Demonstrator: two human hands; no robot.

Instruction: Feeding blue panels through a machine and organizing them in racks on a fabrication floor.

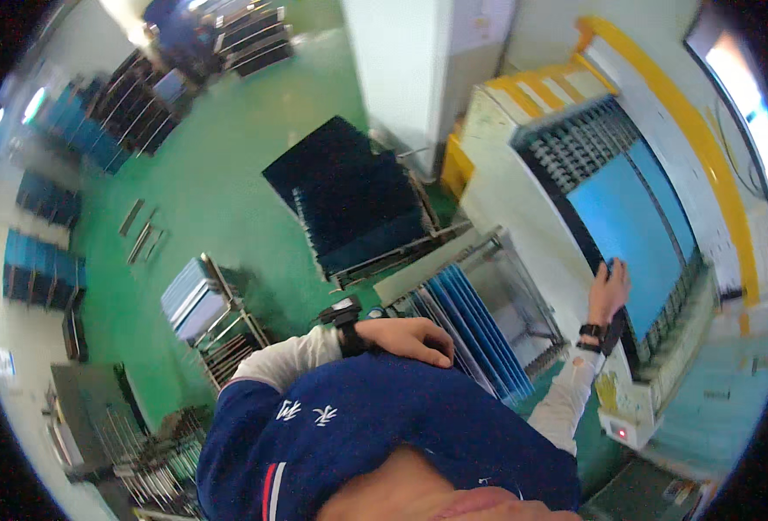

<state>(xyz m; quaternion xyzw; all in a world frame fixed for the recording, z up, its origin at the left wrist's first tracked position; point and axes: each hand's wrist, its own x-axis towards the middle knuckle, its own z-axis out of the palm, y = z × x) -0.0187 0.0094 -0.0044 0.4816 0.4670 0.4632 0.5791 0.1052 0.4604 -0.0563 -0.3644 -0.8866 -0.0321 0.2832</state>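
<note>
And at the right of the frame, the nearer right hand (pixel 608 300) has its fingers on the left edge of a flat, rectangular sky-blue panel (pixel 624 233), grip impossible to tell, its long axis slanting down-right across black rollers (pixel 566 154), while the left hand (pixel 408 340) curls loosely mid-frame, hold unclear.

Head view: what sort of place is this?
Probably a factory workshop: a machine with rollers carries a blue sheet by the right hand, and blue panels stand in a row nearby.
</note>
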